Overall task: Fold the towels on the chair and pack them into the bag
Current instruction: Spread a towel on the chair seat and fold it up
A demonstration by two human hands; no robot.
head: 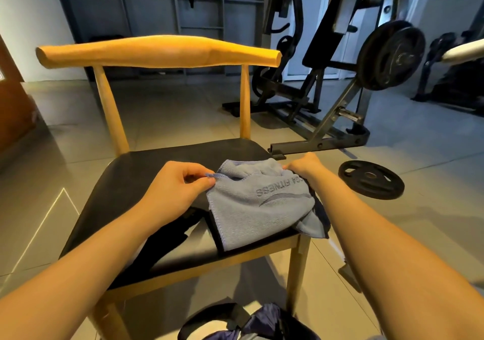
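Item: light blue towel, printed lettering uppermost, lying rumpled on the front right corner of the chair seat, its lower edge hanging over the seat's front edge, with a dark cloth showing beneath it. Left hand: thumb and forefinger pinch the towel's near-left corner, other fingers curled; right hand: fingers curled onto the towel's far-right corner by the seat's right edge. Also present: dark bag on the floor before the chair's front edge, and a weight plate flat on the floor to the chair's right.
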